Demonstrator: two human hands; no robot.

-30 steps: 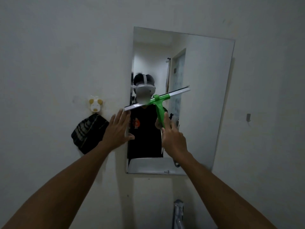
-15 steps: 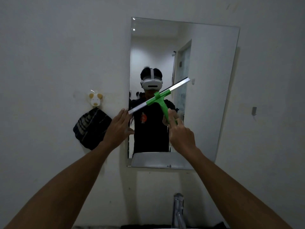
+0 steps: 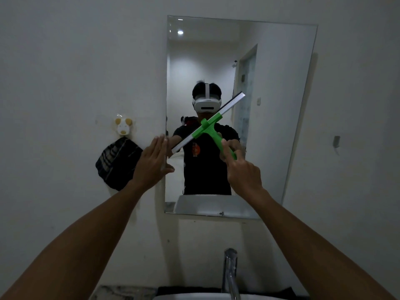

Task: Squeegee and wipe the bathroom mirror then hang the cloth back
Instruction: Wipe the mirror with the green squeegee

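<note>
A tall frameless mirror hangs on the white wall ahead. My right hand grips the green handle of a squeegee, whose silver blade lies tilted against the glass, its right end higher. My left hand is flat and open at the mirror's left edge, fingers spread, just below the blade's lower end. A dark striped cloth hangs from a small dog-shaped hook on the wall left of the mirror.
A chrome tap rises below the mirror, with a white basin rim at the bottom edge. A small metal hook sticks out of the wall to the right. The mirror reflects a person in a headset.
The squeegee blade has tilted more steeply, its right end rising. My left hand has stayed at the mirror's left edge. The view has tipped down, showing more of the tap.
</note>
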